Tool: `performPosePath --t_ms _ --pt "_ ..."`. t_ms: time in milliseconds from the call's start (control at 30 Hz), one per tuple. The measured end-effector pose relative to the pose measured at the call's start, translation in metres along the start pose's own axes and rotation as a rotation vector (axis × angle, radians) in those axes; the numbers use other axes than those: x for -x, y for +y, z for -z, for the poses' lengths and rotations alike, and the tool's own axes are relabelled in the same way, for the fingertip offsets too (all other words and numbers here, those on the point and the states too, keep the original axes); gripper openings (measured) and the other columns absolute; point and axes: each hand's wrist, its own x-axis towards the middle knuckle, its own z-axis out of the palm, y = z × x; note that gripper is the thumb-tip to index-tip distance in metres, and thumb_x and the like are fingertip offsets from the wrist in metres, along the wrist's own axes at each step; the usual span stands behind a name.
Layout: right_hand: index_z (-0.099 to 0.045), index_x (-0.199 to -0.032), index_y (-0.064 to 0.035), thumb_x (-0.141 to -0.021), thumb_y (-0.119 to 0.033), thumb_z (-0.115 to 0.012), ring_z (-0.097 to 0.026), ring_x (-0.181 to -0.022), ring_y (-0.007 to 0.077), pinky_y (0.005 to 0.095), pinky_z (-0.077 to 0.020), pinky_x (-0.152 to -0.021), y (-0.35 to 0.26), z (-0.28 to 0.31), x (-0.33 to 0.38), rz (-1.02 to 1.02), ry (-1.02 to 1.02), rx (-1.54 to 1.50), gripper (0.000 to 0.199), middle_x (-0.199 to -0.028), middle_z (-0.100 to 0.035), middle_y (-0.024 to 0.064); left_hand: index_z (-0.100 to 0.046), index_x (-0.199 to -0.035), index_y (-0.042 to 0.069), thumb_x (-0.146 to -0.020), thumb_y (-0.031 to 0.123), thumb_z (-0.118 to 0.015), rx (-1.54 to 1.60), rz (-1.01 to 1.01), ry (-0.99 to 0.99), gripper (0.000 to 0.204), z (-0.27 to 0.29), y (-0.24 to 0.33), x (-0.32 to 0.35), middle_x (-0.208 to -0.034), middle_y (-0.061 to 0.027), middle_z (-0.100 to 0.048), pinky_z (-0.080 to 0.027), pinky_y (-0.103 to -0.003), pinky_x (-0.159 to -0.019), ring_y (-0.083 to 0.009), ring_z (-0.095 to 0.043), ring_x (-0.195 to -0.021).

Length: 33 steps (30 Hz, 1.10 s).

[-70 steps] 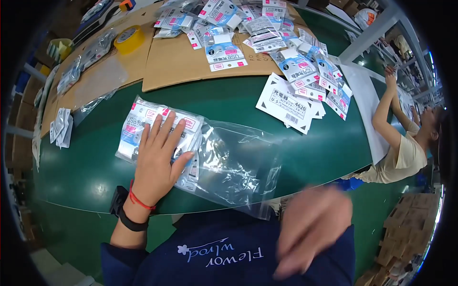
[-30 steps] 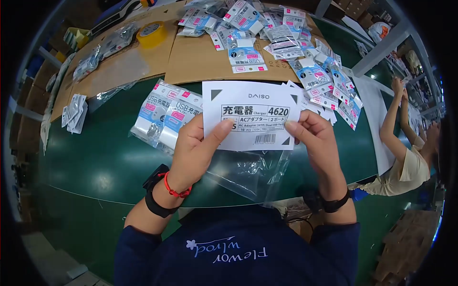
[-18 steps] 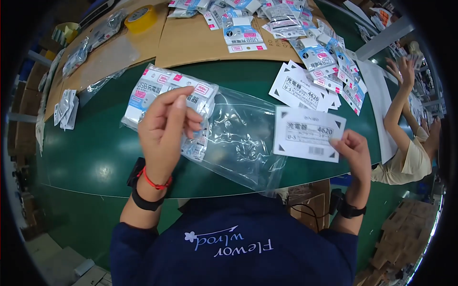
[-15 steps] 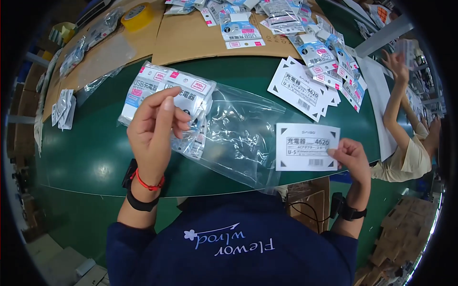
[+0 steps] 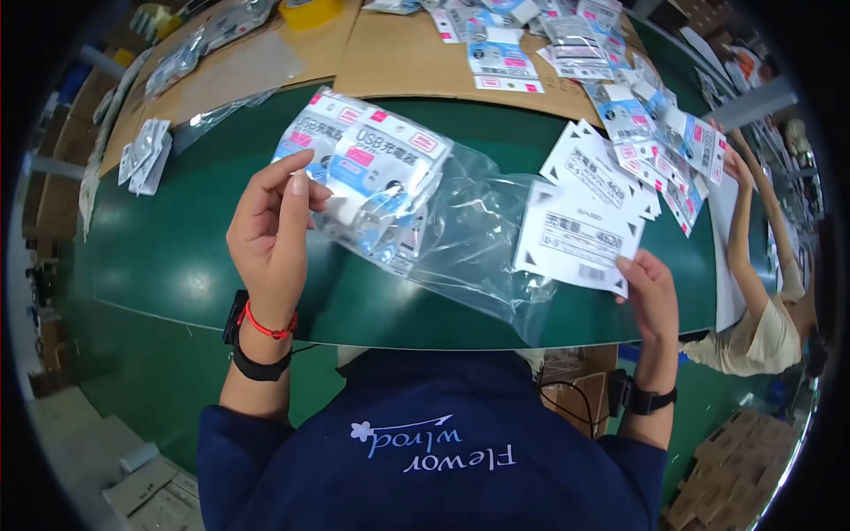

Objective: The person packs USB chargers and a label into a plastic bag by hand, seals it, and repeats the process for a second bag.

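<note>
My right hand (image 5: 651, 288) pinches the lower right corner of a white printed label card (image 5: 575, 252) with black corner triangles. The card's left edge meets the open end of a clear plastic bag (image 5: 478, 252); whether it is inside or above I cannot tell. Inside the bag's left part lie several charger packets (image 5: 381, 164) with white, blue and pink cards. Beside them my left hand (image 5: 273, 217) hovers, its fingers loosely curled and apart, with nothing visible in them. Just behind the held card, more label cards (image 5: 589, 159) lie in a fanned stack.
A heap of charger packets (image 5: 505, 62) covers cardboard (image 5: 398, 66) at the back and spills right. Yellow tape (image 5: 310, 11) sits at the back left. White folded pieces (image 5: 146, 157) lie on the green table's (image 5: 177, 239) left. At the right, a co-worker's arm (image 5: 742, 230) reaches in.
The view has shifted. My right hand has brought the card over toward the bag's open end and tilted it. My left hand is farther left of the packets. The co-worker's raised hand has come down.
</note>
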Motion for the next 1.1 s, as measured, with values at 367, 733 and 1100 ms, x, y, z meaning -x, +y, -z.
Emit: performPosePath --t_ms 367,733,1100 --pt "-0.06 -0.086 -0.0022 -0.087 -0.01 -0.063 -0.054 -0.054 0.005 0.0178 -0.0429 -0.048 0.007 0.008 0.009 -0.067 -0.084 0.139 0.008 -0.072 -0.063 0.002 -0.063 -0.108 -0.003 -0.092 0.007 -0.057 -0.176 -0.105 -0.022 0.019 -0.006 0.0 0.002 -0.09 -0.0074 -0.066 -0.048 -0.022 -0.072 -0.0114 -0.063 -0.081" --pt "-0.062 -0.092 -0.0001 -0.087 -0.012 -0.064 -0.056 -0.056 0.0057 0.0193 -0.0489 -0.052 0.005 -0.017 -0.007 -0.125 -0.287 0.071 0.013 -0.075 -0.065 0.004 -0.063 -0.107 -0.003 -0.092 0.006 -0.058 -0.168 -0.079 -0.007 0.019 0.001 0.001 0.001 -0.091 -0.0077 -0.066 -0.048 -0.022 -0.071 -0.0108 -0.063 -0.082" --pt "-0.056 -0.111 0.0032 -0.089 -0.008 -0.061 -0.059 -0.06 0.0058 0.0201 -0.0551 -0.06 0.003 -0.084 -0.025 -0.184 -0.481 -0.136 0.025 -0.089 -0.066 0.0056 -0.066 -0.103 0.001 -0.09 0.006 -0.059 -0.179 -0.084 0.09 0.016 0.004 -0.007 -0.002 -0.089 -0.0064 -0.066 -0.048 -0.021 -0.066 -0.009 -0.062 -0.077"
